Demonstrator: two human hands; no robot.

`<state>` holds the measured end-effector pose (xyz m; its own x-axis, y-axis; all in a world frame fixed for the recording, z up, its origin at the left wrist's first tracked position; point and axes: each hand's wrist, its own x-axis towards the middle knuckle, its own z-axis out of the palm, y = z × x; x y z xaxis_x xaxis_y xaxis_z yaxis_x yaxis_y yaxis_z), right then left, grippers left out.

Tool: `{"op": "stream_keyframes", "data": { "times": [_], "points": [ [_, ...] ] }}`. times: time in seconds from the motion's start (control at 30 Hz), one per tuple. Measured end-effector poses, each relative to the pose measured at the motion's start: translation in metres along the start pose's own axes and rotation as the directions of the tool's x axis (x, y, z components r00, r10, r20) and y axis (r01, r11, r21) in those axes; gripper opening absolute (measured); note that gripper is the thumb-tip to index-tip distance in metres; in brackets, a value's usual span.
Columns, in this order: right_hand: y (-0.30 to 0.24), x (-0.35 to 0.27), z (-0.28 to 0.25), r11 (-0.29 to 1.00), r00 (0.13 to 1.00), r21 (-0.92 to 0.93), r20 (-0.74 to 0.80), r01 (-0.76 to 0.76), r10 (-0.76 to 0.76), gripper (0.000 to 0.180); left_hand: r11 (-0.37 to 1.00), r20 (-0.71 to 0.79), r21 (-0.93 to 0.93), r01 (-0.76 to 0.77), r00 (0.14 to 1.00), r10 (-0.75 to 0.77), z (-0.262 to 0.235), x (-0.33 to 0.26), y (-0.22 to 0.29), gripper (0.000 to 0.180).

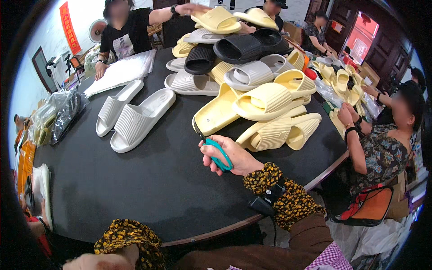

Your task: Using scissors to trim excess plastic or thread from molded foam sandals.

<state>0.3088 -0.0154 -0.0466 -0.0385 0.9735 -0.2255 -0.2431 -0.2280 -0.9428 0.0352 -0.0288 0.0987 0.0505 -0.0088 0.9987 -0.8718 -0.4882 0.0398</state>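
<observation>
My right hand (234, 155) is closed round a pair of small scissors (217, 145) with teal handles. Their dark blades point away from me and reach the near edge of a yellow slide slipper (215, 113) that lies sole up or tilted against the pile. Several more yellow slippers (263, 102) are stacked just beyond this hand. My left hand (101, 262) shows only in part at the bottom edge, below a black-and-yellow patterned cuff; its fingers are hidden. Left of the pile, a pair of pale grey slippers (143, 120) lies side by side on the dark table.
The dark round table (135, 193) carries a tall pile with black slippers (240, 47). Clear plastic bags (123, 69) lie flat at the far left, near bagged slippers (58, 114). Co-workers sit around; one person (382, 148) handles yellow slippers at right. An orange chair (371, 207) stands there.
</observation>
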Motion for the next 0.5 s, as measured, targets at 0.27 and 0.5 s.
{"op": "stream_keyframes", "data": {
  "times": [0.27,0.5],
  "points": [
    [0.001,0.0,-0.001,0.999,1.0,-0.036,-0.031,-0.001,0.0,0.029,0.844,0.313,-0.064,0.532,0.814,-0.489,-0.004,0.029,-0.019,0.034],
    [0.0,0.002,0.005,1.0,1.0,-0.023,-0.006,-0.016,0.016,0.029,0.891,0.111,0.034,0.452,0.885,-0.453,0.004,0.012,0.0,0.033]
  ]
}}
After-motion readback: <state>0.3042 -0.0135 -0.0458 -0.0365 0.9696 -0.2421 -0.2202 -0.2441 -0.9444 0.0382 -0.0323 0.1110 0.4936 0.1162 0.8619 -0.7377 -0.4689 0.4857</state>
